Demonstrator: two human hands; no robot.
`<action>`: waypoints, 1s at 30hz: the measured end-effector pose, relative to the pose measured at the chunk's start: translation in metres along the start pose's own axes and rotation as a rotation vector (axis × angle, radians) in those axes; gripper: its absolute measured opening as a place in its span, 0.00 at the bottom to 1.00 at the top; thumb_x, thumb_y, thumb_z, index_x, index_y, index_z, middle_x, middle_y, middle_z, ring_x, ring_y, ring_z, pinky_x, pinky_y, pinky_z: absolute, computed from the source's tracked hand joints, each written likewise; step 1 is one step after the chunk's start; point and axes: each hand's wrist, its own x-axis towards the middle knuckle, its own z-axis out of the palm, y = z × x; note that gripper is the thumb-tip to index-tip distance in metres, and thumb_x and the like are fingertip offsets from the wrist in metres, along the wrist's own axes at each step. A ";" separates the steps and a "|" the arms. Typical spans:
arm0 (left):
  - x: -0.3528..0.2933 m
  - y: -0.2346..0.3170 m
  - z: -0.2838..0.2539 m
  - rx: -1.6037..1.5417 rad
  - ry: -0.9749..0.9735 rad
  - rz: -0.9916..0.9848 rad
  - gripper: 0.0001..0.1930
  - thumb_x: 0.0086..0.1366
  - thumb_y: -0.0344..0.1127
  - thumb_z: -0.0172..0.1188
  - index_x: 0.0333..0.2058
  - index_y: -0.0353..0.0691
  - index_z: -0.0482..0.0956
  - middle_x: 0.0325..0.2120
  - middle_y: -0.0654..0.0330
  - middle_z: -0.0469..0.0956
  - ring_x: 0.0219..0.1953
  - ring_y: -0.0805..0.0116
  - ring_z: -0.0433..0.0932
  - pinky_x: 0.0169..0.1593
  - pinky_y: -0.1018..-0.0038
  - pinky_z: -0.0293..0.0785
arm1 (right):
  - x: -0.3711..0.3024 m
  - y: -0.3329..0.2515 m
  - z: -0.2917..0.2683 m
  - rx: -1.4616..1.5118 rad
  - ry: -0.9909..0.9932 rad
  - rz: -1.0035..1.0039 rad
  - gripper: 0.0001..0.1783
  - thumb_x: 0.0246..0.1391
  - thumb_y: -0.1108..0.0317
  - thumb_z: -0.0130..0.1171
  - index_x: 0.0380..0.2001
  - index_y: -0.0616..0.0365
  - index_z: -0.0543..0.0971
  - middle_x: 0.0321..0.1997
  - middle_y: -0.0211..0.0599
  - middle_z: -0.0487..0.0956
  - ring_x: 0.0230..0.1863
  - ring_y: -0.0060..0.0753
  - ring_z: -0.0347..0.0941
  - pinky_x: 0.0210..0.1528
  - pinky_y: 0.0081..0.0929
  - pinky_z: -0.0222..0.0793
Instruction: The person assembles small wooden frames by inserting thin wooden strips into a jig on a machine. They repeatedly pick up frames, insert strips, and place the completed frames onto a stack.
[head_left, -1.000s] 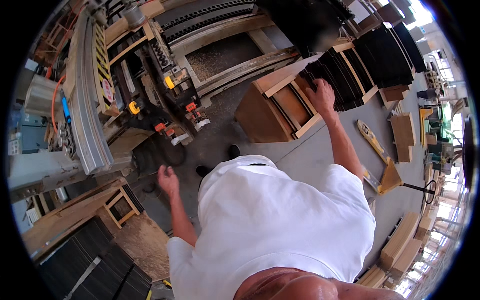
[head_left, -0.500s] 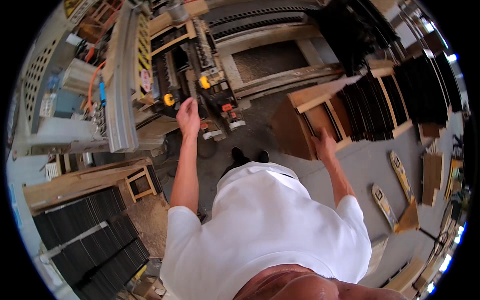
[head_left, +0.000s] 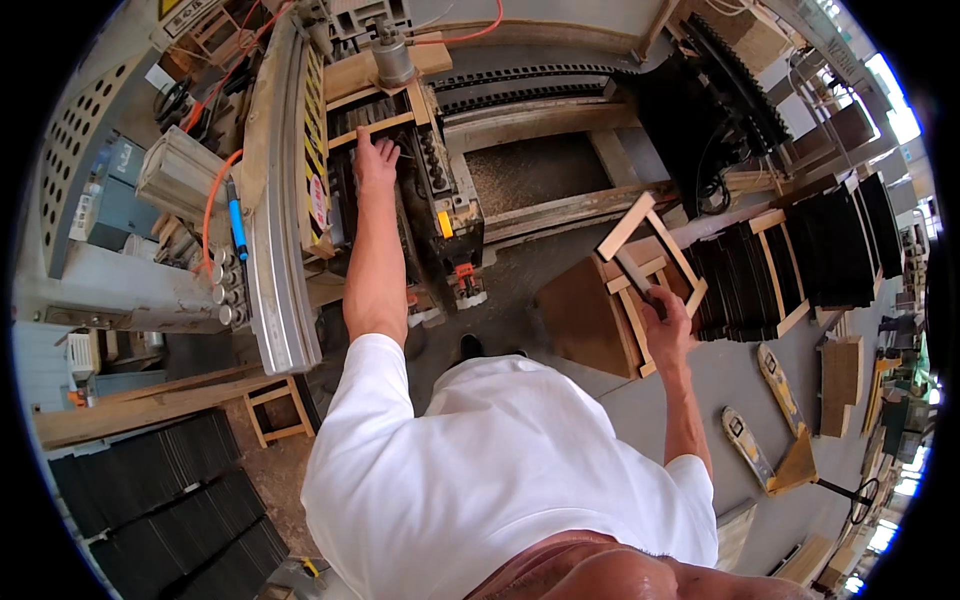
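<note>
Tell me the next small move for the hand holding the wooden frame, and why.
Probably swing the wooden frame left toward the machine. The right hand holds it lifted above the crate of frames, while the left hand is stretched out onto the machine, away from the frame.

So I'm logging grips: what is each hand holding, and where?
Right hand grips a light wooden frame by its lower rail. Left hand rests on the machine, grasping nothing.
</note>
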 end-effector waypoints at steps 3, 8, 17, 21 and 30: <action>0.032 0.003 -0.003 -0.149 0.083 0.010 0.35 0.67 0.46 0.56 0.64 0.33 0.54 0.63 0.40 0.54 0.64 0.43 0.58 0.61 0.51 0.68 | 0.027 -0.041 0.015 -0.016 -0.086 -0.054 0.14 0.46 0.77 0.64 0.39 0.57 0.79 0.37 0.41 0.78 0.38 0.40 0.77 0.35 0.28 0.74; 0.027 -0.003 -0.017 -0.200 0.154 -0.001 0.26 0.64 0.36 0.60 0.57 0.31 0.62 0.58 0.45 0.60 0.61 0.45 0.62 0.57 0.55 0.75 | 0.080 -0.088 0.072 -0.036 -0.142 -0.313 0.14 0.44 0.76 0.65 0.37 0.56 0.79 0.35 0.39 0.79 0.39 0.43 0.75 0.40 0.34 0.73; -0.095 -0.039 -0.084 -0.262 -0.222 -0.086 0.10 0.58 0.23 0.54 0.40 0.39 0.72 0.41 0.55 0.76 0.46 0.58 0.76 0.56 0.58 0.69 | 0.169 -0.202 0.239 0.043 -0.346 -0.887 0.13 0.44 0.70 0.63 0.37 0.53 0.78 0.35 0.34 0.80 0.41 0.43 0.73 0.45 0.37 0.69; -0.123 -0.026 -0.072 -0.205 -0.311 -0.046 0.15 0.55 0.20 0.52 0.42 0.42 0.73 0.38 0.64 0.75 0.42 0.68 0.74 0.51 0.68 0.69 | 0.175 -0.225 0.293 -0.010 -0.498 -0.978 0.14 0.45 0.68 0.63 0.38 0.54 0.77 0.36 0.38 0.80 0.44 0.45 0.73 0.48 0.40 0.68; -0.120 -0.046 -0.075 -0.263 -0.155 0.011 0.14 0.67 0.31 0.54 0.51 0.42 0.69 0.47 0.60 0.74 0.50 0.64 0.73 0.58 0.61 0.66 | 0.202 -0.221 0.316 0.014 -0.567 -0.933 0.16 0.43 0.68 0.65 0.38 0.53 0.75 0.33 0.43 0.79 0.40 0.48 0.75 0.46 0.41 0.66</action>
